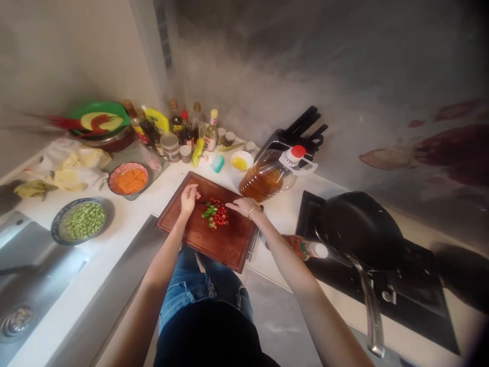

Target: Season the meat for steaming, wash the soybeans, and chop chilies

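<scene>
My right hand [244,207] is closed around a kitchen knife, mostly hidden under it; the dark handle end [262,208] pokes out by the wrist. The thin blade seems to reach left over the board. At the upper left of the brown cutting board [206,245], my left hand [188,199] has its fingers curled together near the blade's tip. Whatever they pinch, if anything, is too small to make out. Chopped red chilies [221,216] and green chili pieces [209,212] lie in a small heap between both hands.
An oil jug [263,176], egg bowl [240,162] and knife block [277,140] stand behind the board. Left are carrot slices [129,178], green beans [84,219] and a sink [42,285]. A bottle [301,248] and black pan [359,229] are right. Several sauce bottles [187,130] line the back.
</scene>
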